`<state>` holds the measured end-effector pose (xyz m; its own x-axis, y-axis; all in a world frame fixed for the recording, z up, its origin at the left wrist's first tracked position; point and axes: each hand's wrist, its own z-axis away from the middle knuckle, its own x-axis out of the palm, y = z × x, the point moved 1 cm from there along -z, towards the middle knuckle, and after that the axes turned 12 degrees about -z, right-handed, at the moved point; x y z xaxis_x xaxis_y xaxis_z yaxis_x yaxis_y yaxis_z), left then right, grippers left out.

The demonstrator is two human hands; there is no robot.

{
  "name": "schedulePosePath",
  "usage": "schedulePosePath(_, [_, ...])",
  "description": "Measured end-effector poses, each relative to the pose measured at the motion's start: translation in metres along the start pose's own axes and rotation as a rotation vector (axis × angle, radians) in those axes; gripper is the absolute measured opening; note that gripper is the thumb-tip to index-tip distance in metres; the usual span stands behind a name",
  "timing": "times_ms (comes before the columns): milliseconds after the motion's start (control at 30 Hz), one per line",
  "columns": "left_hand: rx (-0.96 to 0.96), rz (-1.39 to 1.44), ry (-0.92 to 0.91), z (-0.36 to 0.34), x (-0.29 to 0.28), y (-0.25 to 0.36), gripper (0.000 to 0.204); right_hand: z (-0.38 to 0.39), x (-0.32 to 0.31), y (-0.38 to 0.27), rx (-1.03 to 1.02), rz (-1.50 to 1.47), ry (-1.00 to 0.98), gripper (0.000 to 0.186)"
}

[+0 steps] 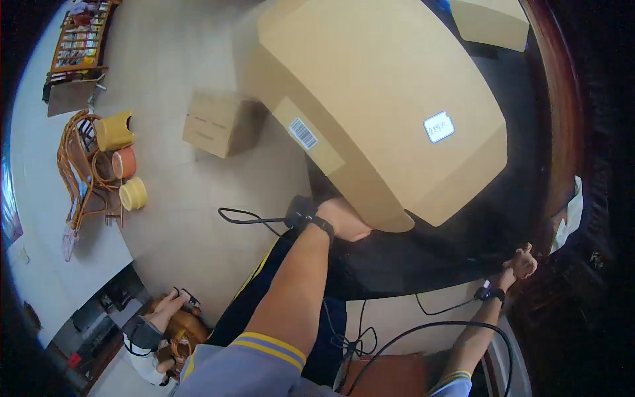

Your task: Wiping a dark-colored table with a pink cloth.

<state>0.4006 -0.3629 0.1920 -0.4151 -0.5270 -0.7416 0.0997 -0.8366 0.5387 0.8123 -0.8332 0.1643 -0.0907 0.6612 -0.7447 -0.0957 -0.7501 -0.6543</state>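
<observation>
A large brown cardboard box (370, 86) with a barcode label and a small white sticker fills the upper middle, over a dark glossy tabletop (390, 264). At its near left corner, my left hand (344, 221) holds the box's lower edge, its fingers mostly tucked out of sight beneath the cardboard. Off to the right, apart from the box, my right hand (522, 263) is by the table's dark wooden rim with its fingers curled in. Whatever may be in those fingers is too small to make out. Both wrists wear black bands with cables.
On the tiled floor at left stands a smaller cardboard box (215, 126). Another carton (493, 23) lies at the far right of the table. White paper (570, 215) rests by the right rim. Rattan chair (83, 172), yellow stool (114, 131) and a seated person (159, 331) are further left.
</observation>
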Motion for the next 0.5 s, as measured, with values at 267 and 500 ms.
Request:
schedulePosePath(267, [-0.067,0.011,-0.141,-0.01,-0.022,0.008,0.025,0.017,-0.013,0.027,0.282,-0.574,-0.124,0.017])
schedulePosePath(500, [-0.092,-0.144,-0.103,-0.004,-0.019,0.011,0.026,0.154,0.061,-0.077,0.209,-0.554,0.097,0.021])
